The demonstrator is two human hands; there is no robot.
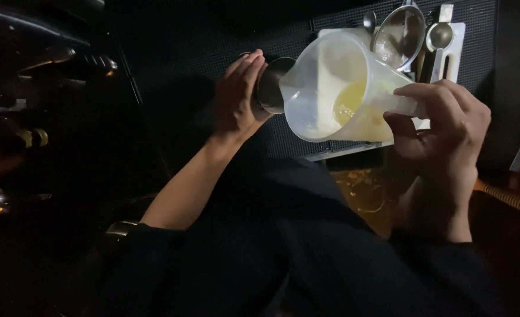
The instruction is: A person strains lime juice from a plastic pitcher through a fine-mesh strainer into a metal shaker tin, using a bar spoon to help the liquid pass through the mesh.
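A plastic jug (pixel 336 88) is tipped toward a small metal cup (pixel 271 85) above the dark bench (pixel 177 70).

The jug is clamped by its handle in the right hand (pixel 442 123); the cup is gripped by the left hand (pixel 239 94). The jug is judged light, slightly flexible and perhaps slippery, its yellow liquid (pixel 351 103) sloshing; the cup's contents cannot be seen.

No packages, labels, signs or screens are shown in the head view; the scene is dim and partly obscured.
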